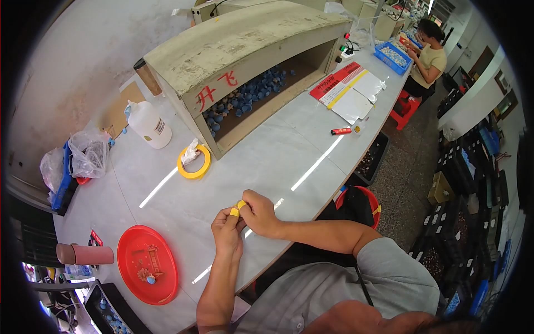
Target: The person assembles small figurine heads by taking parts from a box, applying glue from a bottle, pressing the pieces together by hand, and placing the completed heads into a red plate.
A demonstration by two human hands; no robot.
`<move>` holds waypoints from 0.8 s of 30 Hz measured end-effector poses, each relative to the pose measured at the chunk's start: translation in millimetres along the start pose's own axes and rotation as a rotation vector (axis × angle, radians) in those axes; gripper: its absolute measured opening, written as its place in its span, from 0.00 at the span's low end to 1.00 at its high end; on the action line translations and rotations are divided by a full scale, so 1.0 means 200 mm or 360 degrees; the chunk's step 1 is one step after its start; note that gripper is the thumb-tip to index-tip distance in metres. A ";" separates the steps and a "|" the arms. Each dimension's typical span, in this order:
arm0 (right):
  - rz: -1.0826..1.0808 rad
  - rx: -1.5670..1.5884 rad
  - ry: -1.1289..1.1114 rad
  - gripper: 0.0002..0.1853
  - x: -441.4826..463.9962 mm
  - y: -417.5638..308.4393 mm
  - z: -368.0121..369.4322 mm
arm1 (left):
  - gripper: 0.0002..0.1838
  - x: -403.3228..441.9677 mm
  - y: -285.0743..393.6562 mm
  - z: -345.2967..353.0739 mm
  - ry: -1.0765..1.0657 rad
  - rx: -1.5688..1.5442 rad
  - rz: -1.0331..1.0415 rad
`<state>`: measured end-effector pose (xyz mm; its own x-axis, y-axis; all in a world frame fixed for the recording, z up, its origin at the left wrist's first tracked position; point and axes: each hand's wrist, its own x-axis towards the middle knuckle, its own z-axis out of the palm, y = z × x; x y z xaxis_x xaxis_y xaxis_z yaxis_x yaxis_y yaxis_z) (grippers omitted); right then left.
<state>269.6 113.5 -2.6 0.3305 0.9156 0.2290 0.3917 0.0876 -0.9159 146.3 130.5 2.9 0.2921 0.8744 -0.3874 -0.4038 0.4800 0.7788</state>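
My left hand (227,229) and my right hand (260,214) meet above the grey table, closed, with fingertips pressed together. Yellow tape (235,212) shows at both thumbs and looks wrapped around them. Whatever sits between the fingertips, if anything, is hidden or too small to name. Beyond the hands lies a yellow tape roll (182,170) with crumpled white paper at its ring. To the left is a red round tray (129,278) holding small pinkish pieces and one blue piece.
At the back stands a beige box-like machine (256,39) with blue rounded pieces (245,100) inside. A white bottle (149,125), a pink flask (86,254), printed sheets (347,92) and a red lighter (341,131) are on the table. A seated person (431,61) works beside a blue basket (392,58).
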 end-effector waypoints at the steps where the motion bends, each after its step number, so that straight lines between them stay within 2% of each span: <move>1: 0.0006 -0.0004 -0.0002 0.06 0.00 0.00 0.00 | 0.08 0.00 0.00 0.00 -0.0008 0.0003 0.0002; 6: 0.0014 0.0061 0.0009 0.08 0.02 -0.01 -0.01 | 0.10 0.01 -0.01 0.00 0.0005 0.0058 0.0033; 9: -0.0031 0.0066 -0.0101 0.08 -0.04 0.01 0.08 | 0.11 -0.05 0.03 -0.07 0.0021 0.0063 0.0080; 11: 0.0289 0.0764 -0.0061 0.07 0.03 0.03 0.01 | 0.12 0.05 0.01 -0.02 0.0013 0.0136 0.0176; 14: 0.0358 0.0701 -0.0350 0.07 0.05 0.03 -0.06 | 0.13 0.04 0.03 0.03 0.0077 0.0077 0.0456; 17: 0.0559 0.0915 -0.0555 0.05 0.06 -0.04 -0.11 | 0.12 0.03 0.01 0.04 0.0000 0.0186 0.0612; 20: 0.0578 0.0947 -0.0637 0.07 0.13 -0.02 -0.17 | 0.12 0.05 0.03 0.01 -0.0067 0.0051 0.0366; 24: 0.0401 0.0801 -0.0847 0.08 0.17 0.02 -0.24 | 0.14 0.03 0.06 0.00 -0.0189 0.0277 0.0282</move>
<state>323.5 125.5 16.2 -0.1489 0.9857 -0.0787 -0.1200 -0.0970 -0.9880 142.8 141.6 9.3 0.3341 0.9243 -0.1848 -0.3056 0.2917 0.9064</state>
